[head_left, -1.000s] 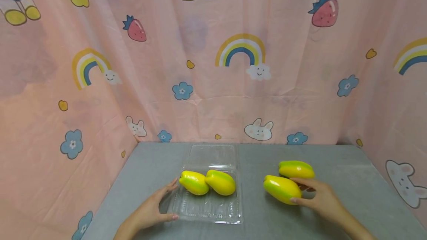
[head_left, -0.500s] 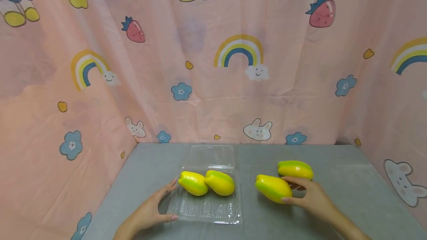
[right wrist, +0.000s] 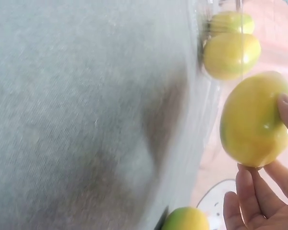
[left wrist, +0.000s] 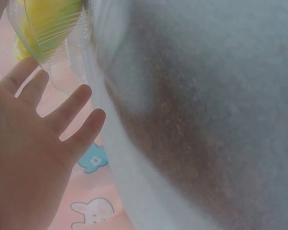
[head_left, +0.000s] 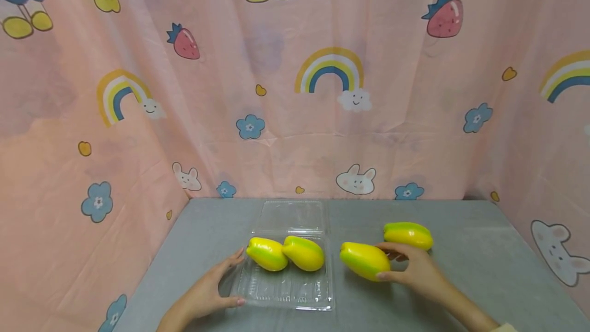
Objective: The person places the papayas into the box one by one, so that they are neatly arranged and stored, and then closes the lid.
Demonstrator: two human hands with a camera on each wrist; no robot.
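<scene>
My right hand (head_left: 417,273) grips a yellow-green papaya (head_left: 364,261) between thumb and fingers, just right of a clear plastic clamshell box (head_left: 286,298). In the right wrist view the held papaya (right wrist: 254,122) shows its rounded end, thumb on one side and fingertips on the other. Two more papayas lie side by side in the box's back half, a left one (head_left: 267,255) and a right one (head_left: 304,254). At the box's left wall my left hand (head_left: 205,288) spreads its thumb and fingers, fingertips right at the rim. Its extended fingers also show in the left wrist view.
The box's clear lid (head_left: 293,216) lies folded back behind it. Another papaya (head_left: 408,234) rests on the grey table (head_left: 465,250), behind my right hand. A pink patterned curtain (head_left: 276,158) stands along the table's back and sides.
My right hand has moved left with the papaya, away from the papaya still on the table and closer to the box. My left hand and the box have stayed in place.
</scene>
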